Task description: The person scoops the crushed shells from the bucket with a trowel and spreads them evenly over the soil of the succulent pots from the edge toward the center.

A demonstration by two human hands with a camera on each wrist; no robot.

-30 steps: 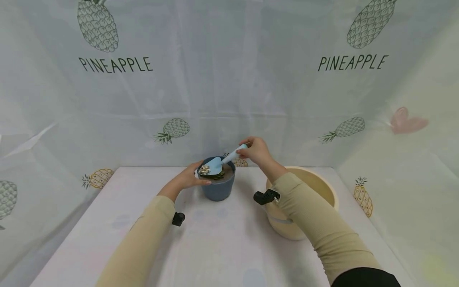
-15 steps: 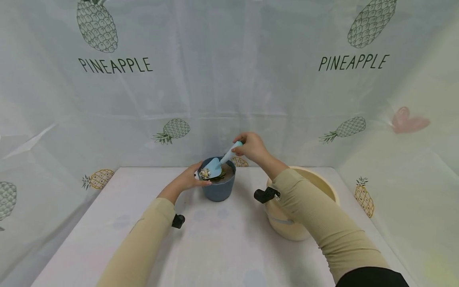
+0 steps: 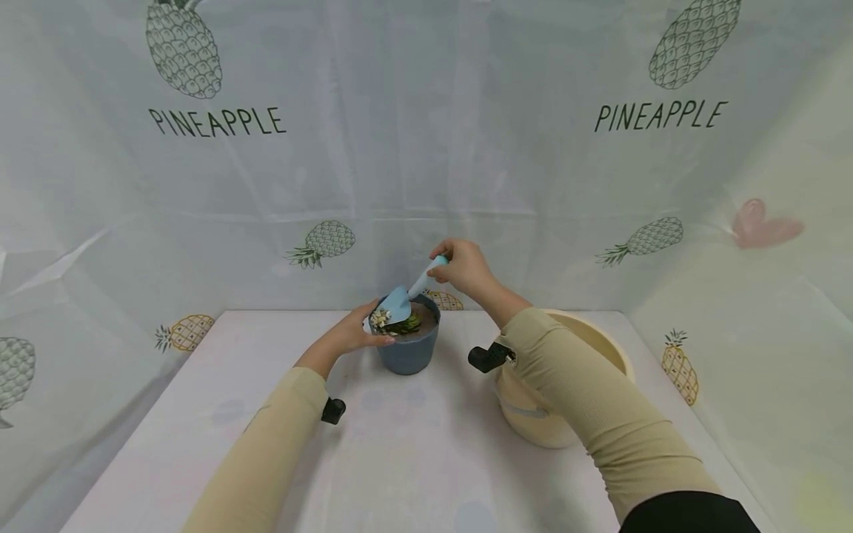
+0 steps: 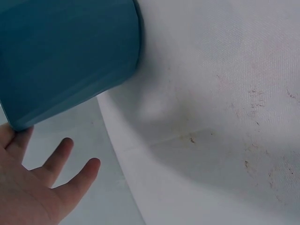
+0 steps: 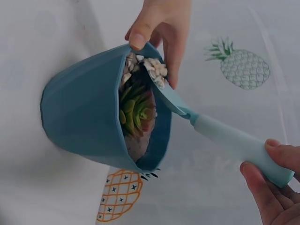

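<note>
A blue flower pot (image 3: 408, 357) stands on the table, with a green, red-tipped succulent (image 5: 137, 112) on soil inside. My left hand (image 3: 346, 333) holds the pot's left rim, thumb at the front. Two of its fingers (image 4: 82, 180) are spread away from the wall in the left wrist view. Between thumb and fingers my right hand (image 3: 466, 270) pinches the handle end of a light blue trowel (image 5: 234, 143). The blade slants down into the pot beside the left thumb. Pale pebbles (image 5: 156, 70) lie at its tip, and more sit inside the rim beside the plant.
A cream bucket (image 3: 533, 426) with a grey handle stands at the right, partly hidden beneath the right forearm. Behind the table hangs a pineapple-printed sheet (image 3: 426, 170). Dark crumbs (image 4: 192, 140) are scattered on the tabletop (image 3: 393, 459).
My right hand has risen and shifted left, tipping the trowel more steeply toward the left rim. More of the succulent shows now. The left hand and the pot have stayed in place.
</note>
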